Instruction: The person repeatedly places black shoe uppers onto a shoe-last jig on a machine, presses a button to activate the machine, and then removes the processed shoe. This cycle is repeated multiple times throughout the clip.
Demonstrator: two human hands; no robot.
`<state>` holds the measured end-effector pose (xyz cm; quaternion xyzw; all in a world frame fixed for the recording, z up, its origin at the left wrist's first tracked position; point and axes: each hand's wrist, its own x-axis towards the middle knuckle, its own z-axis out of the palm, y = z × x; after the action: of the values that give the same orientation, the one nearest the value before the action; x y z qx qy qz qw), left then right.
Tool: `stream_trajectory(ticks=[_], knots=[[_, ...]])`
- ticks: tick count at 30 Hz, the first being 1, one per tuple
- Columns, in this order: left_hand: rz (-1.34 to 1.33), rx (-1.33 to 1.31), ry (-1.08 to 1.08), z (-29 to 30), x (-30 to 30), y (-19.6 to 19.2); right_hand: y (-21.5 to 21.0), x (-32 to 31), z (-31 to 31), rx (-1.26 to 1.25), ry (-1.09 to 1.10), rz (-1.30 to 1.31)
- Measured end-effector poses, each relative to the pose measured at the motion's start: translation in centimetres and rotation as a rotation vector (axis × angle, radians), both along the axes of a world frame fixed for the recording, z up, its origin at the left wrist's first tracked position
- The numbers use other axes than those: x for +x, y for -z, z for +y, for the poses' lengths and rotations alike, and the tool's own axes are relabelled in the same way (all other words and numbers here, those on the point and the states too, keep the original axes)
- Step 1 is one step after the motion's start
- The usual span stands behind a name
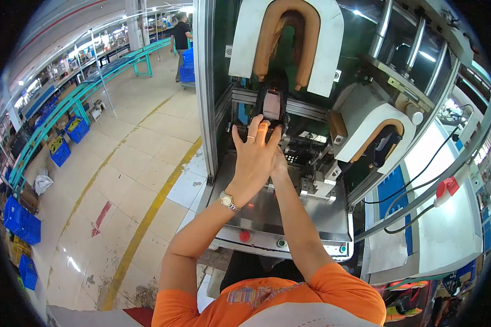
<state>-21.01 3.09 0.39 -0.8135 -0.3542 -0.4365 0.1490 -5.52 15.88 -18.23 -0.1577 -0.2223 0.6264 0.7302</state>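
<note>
My left hand (252,158), with a ring and a wristwatch (228,201), reaches into a machine, palm down. Its fingers are spread, their tips at the lower end of a dark, shoe-shaped piece (271,103) with a pinkish-brown patch on top. An orange patch shows on one finger; whether it is a band or light I cannot tell. Against the left hand's underside lies my right hand (279,164), its fingers mostly hidden. Above the piece is a brown U-shaped pad (263,46) in a white holder. A second white holder (353,139), at the right, surrounds another dark piece (386,144).
The machine's metal plate (322,218) has a red button (244,236) and green buttons on its front edge. A metal post (206,87) stands left. A red-and-white plug (447,191) hangs right. A green conveyor (82,92), blue crates (22,220) and a person (180,41) are beyond.
</note>
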Motion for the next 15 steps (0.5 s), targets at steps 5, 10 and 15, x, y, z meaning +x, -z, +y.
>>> stream_trajectory(ticks=[5, 10, 15], knots=[[-0.011, -0.002, -0.040, 0.0, 0.5, 0.3, -1.8, -1.7, -0.8, -0.049, 0.047, 0.112], [0.028, -0.037, -0.029, -0.5, -0.2, -0.6, -1.7, -2.3, -1.2, 0.009, 0.052, 0.005], [0.028, -0.054, -0.029, -0.6, -0.2, -0.7, -0.9, -1.5, -1.0, -0.098, 0.074, 0.064]])
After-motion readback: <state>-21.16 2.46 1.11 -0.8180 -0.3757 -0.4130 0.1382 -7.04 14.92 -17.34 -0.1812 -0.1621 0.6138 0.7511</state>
